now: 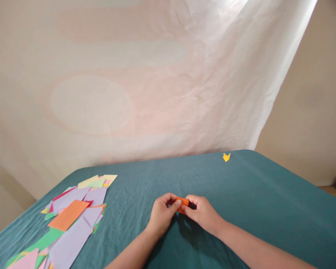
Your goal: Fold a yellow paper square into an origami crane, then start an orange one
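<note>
Between my hands is a small piece of folded orange paper (183, 201), held just above the green-blue cloth near the front middle. My left hand (161, 213) pinches its left side, thumb on the near face. My right hand (204, 214) grips the right side between thumb and fingers. A dark patch shows beside my right fingers; I cannot tell whether it is shadow. The fingers hide much of the paper, so its exact folds do not show.
A spread pile of coloured paper sheets (72, 231) covers the left of the table, with an orange sheet (68, 216) on top. A yellow folded paper bird (226, 157) stands near the far edge. Behind the table (268, 209) hangs a pale cloth (162, 101).
</note>
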A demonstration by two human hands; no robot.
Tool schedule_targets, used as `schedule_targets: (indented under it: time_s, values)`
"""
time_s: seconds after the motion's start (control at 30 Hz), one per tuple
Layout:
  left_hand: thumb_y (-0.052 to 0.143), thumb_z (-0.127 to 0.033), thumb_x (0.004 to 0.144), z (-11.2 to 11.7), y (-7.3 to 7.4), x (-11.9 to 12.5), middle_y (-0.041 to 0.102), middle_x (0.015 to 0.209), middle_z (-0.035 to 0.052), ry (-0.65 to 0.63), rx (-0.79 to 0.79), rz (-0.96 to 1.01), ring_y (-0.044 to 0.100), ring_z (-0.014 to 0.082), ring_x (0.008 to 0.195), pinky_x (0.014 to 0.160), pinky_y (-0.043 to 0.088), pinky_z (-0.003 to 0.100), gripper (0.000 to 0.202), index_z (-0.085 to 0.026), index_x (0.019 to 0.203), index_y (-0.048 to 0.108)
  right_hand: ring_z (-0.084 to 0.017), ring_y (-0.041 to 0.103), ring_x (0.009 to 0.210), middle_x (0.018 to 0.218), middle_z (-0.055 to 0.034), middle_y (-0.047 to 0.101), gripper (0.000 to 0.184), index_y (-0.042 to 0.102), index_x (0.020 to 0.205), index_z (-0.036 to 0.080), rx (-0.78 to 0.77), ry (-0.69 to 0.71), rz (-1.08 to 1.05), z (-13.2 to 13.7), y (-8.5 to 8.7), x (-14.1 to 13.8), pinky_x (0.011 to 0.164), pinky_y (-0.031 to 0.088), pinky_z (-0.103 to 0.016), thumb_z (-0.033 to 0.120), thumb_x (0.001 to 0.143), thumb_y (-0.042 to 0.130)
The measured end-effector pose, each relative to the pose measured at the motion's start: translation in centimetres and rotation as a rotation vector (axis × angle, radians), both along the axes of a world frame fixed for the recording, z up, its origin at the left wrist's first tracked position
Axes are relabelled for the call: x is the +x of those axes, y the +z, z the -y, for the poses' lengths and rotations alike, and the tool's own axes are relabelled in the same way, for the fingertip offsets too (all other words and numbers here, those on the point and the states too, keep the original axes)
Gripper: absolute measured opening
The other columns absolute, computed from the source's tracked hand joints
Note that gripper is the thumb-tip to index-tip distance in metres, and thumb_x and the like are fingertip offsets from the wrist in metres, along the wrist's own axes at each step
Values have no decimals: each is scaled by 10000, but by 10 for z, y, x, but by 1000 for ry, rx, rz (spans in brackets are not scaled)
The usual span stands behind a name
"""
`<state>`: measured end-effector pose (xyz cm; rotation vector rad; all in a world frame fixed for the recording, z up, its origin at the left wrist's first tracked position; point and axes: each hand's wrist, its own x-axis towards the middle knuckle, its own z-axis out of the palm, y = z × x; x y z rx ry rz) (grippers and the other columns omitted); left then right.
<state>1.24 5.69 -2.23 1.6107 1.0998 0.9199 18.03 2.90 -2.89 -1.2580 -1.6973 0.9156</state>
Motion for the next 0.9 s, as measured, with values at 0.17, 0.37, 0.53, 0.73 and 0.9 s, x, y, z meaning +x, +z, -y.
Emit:
schedule_targets:
  time_s: [0.17,0.37,0.53,0.73,0.9]
  values:
    - [630,-415,752,0,0,2,609,628,10,95,-57,109,512,102,532,508,398,195,285,-130,741,634,-108,416,568,580,40,463,225,491,609,174,40,-11,1,-3,2,-1,529,319,-204,278,806,526]
    - [658,-425,723,-2,3,0,587,596,-19,130,-86,150,485,84,496,485,381,183,291,-136,717,625,-125,492,586,621,19,561,219,568,704,173,7,-31,-21,-4,0,1,557,363,-218,325,844,497]
    - [626,-423,758,-4,0,-2,614,572,-1,88,-80,110,511,95,500,504,395,192,291,-132,751,622,-142,531,597,619,9,573,272,583,756,175,-15,-135,-76,-5,2,5,569,395,-230,397,868,473]
    - [638,-419,747,-4,0,-3,649,626,30,28,-115,84,574,118,528,491,401,200,296,-123,739,627,-142,527,577,658,-1,588,319,602,820,181,-24,-179,-185,-4,7,8,545,400,-233,474,857,482]
    - [628,-421,755,-6,0,-5,680,685,55,-8,-141,100,606,131,566,516,428,211,301,-120,764,638,-122,474,539,637,10,573,304,610,766,175,-62,-92,-173,-7,1,12,515,357,-221,456,839,521]
